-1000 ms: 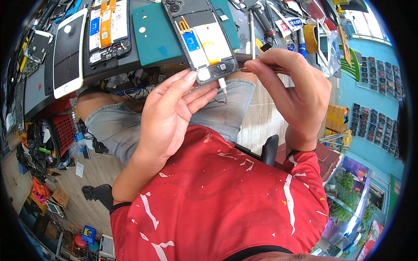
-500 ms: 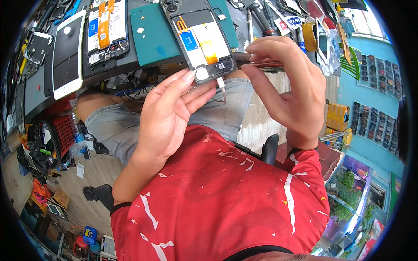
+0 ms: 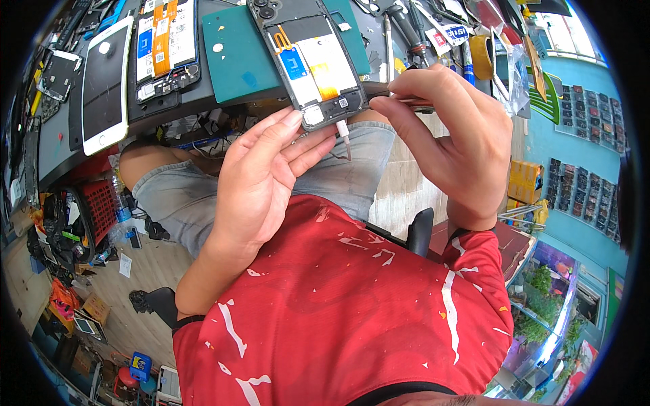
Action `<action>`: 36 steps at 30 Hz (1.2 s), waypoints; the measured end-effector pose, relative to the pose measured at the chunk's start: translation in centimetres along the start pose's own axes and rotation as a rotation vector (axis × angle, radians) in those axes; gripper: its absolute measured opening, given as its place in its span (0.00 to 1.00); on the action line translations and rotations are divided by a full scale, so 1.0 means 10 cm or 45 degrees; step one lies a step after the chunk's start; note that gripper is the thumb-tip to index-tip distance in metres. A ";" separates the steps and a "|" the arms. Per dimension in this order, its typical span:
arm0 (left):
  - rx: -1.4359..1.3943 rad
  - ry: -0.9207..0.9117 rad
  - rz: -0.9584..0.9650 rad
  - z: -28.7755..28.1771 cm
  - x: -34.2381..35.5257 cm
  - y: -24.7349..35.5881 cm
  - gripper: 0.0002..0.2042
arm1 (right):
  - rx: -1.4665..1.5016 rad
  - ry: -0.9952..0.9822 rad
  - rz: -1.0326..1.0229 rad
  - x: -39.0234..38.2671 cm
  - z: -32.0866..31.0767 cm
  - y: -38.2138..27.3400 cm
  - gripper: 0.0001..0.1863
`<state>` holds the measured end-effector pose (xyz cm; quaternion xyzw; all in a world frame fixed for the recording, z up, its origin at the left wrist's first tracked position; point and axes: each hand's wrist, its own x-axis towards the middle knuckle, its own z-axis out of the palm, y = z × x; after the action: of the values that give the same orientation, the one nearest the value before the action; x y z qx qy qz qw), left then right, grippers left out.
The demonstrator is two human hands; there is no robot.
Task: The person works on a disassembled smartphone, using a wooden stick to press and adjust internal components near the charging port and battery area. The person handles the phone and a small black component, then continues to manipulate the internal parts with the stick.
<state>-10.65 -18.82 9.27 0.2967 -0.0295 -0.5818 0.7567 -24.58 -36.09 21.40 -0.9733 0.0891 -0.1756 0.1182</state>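
My left hand (image 3: 261, 162) supports the lower end of an opened smartphone (image 3: 318, 78), thumb on its edge and fingers underneath. The phone's back cover is off, showing a white battery, a blue sticker, an orange flex cable (image 3: 326, 80) and a black lower frame. A white charging plug (image 3: 343, 128) sits in its bottom edge, with a thin cable hanging down. The phone's upper part lies over a green mat (image 3: 237, 54). Beside the phone's lower right corner is my right hand (image 3: 453, 128), fingers curved, thumb and index finger apart. Whether the thumb touches the frame I cannot tell.
Left on the bench are a white-framed tablet (image 3: 107, 84) and another opened phone (image 3: 166, 47). Tools, a blue pen (image 3: 468, 64) and a yellow tape roll (image 3: 481, 57) crowd the right. The bench edge (image 3: 172, 108) runs above my lap. A red basket (image 3: 100, 210) stands lower left.
My right hand has shifted slightly, its thumb tip moving left toward the phone's lower corner and its fingers lowering and curling more. My left hand and the phone have barely moved.
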 end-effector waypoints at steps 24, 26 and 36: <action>-0.026 0.000 0.002 -0.02 0.00 -0.01 0.19 | 0.095 0.014 0.106 0.01 0.05 0.08 0.19; -0.024 -0.008 -0.010 -0.01 0.00 0.00 0.19 | 0.018 -0.033 0.129 -0.01 0.00 0.05 0.19; -0.033 -0.001 -0.008 -0.01 0.00 0.00 0.19 | 0.116 0.002 0.166 -0.03 0.06 0.06 0.21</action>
<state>-10.62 -18.76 9.14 0.2866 -0.0213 -0.5846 0.7587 -24.73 -36.51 20.60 -0.9588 0.1444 -0.1722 0.1736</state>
